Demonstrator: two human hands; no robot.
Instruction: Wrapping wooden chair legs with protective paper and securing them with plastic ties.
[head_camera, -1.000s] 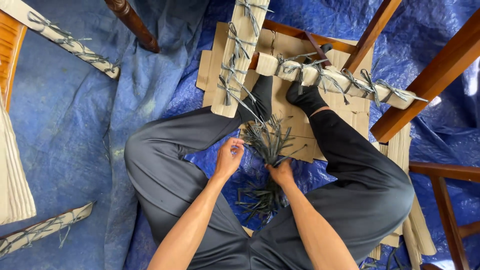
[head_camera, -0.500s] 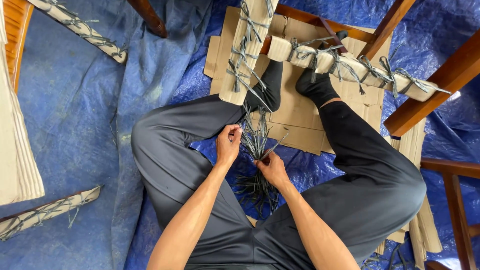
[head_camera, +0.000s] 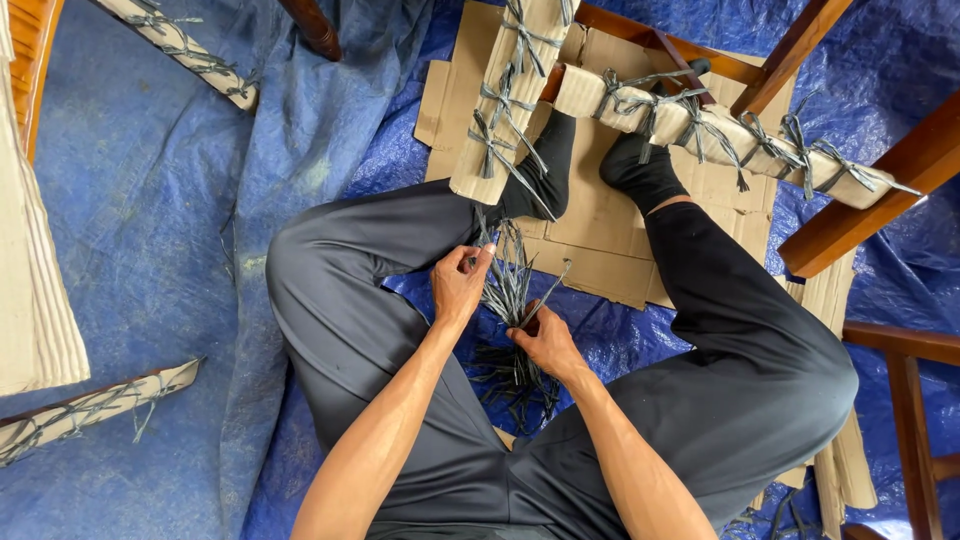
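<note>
I sit cross-legged on a blue tarp, looking down at a bundle of grey plastic ties (head_camera: 511, 290) between my knees. My left hand (head_camera: 458, 284) pinches a single tie at the top left of the bundle. My right hand (head_camera: 542, 339) grips the bundle around its middle, the loose ends fanning out above and below it. Just beyond my hands, a cardboard-wrapped chair leg (head_camera: 505, 100) bound with grey ties reaches down toward my left shin, and a second wrapped leg (head_camera: 720, 135) crosses above my right foot.
Flat cardboard (head_camera: 600, 240) lies under my feet. Bare brown wooden chair legs (head_camera: 860, 200) stand at the right, another wooden frame (head_camera: 900, 400) at lower right. More wrapped furniture parts (head_camera: 185, 50) lie at the upper left and lower left (head_camera: 90, 410).
My left hand has lifted slightly and drawn one tie out from the bundle. My right hand stays closed on the bundle. The view has shifted a little downward.
</note>
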